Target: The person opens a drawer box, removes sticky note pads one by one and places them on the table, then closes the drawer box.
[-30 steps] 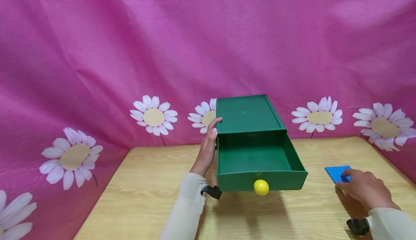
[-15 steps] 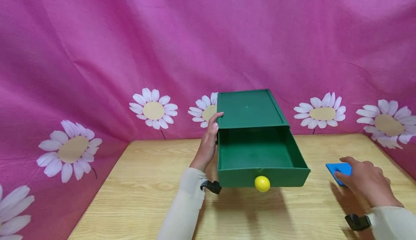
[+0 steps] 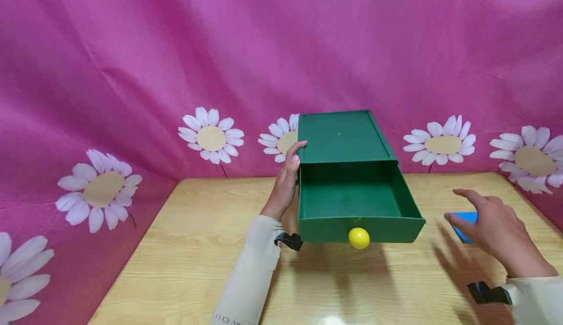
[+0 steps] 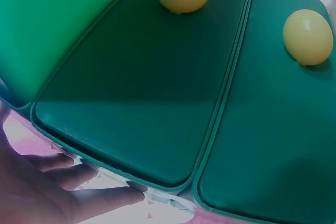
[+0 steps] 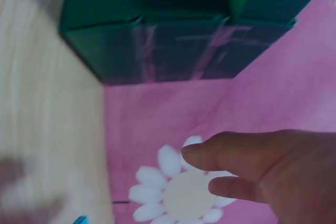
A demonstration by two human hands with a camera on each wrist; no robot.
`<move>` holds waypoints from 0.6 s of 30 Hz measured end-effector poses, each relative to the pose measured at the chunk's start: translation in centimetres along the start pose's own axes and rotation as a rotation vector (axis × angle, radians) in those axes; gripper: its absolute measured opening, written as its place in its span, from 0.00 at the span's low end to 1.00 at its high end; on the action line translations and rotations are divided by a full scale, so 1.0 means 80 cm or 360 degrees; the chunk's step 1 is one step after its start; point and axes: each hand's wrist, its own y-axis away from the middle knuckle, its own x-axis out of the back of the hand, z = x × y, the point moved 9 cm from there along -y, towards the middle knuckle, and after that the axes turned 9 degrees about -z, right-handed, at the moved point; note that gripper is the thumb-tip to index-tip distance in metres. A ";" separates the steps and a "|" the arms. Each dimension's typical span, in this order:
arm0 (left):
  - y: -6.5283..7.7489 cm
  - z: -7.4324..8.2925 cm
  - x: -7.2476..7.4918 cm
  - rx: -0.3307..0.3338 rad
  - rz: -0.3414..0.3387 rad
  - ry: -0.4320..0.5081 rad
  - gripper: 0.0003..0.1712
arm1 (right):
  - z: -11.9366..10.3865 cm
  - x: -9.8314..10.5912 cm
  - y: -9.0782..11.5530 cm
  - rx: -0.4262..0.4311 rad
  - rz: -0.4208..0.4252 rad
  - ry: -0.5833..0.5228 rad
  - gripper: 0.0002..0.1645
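Observation:
A green drawer unit (image 3: 338,137) stands on the table with its top drawer (image 3: 352,195) pulled out toward me. Inside that drawer I see only bare green. Its front bears a yellow knob (image 3: 358,238). My left hand (image 3: 281,185) rests along the unit's left side, a fingertip at the top edge. In the left wrist view, that hand's fingers (image 4: 107,203) lie straight along the side. At the right, my right hand (image 3: 503,227) hovers with fingers spread, holding nothing. A flat blue piece (image 3: 467,216) lies on the table behind it, partly hidden by the thumb.
Lower drawers (image 4: 131,87) sit shut, with yellow knobs (image 4: 308,38) on their fronts. The wooden table (image 3: 198,247) meets a pink cloth (image 3: 264,46) printed with white flowers at the back and sides.
My right hand has come away from the blue piece and lifted, its fingers spreading. The blue piece stays on the table. My left hand keeps its place on the unit; the head view has tilted down.

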 end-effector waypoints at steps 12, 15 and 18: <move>-0.009 -0.023 0.003 -0.0032 0.0049 0.0009 0.30 | -0.052 0.042 0.031 0.0169 0.0234 -0.0129 0.39; -0.009 -0.023 0.004 -0.0038 0.0060 0.0010 0.30 | -0.067 0.055 0.042 0.0242 0.0361 -0.0157 0.37; -0.009 -0.023 0.004 -0.0041 0.0057 0.0007 0.30 | -0.083 0.069 0.055 0.0336 0.0493 -0.0164 0.36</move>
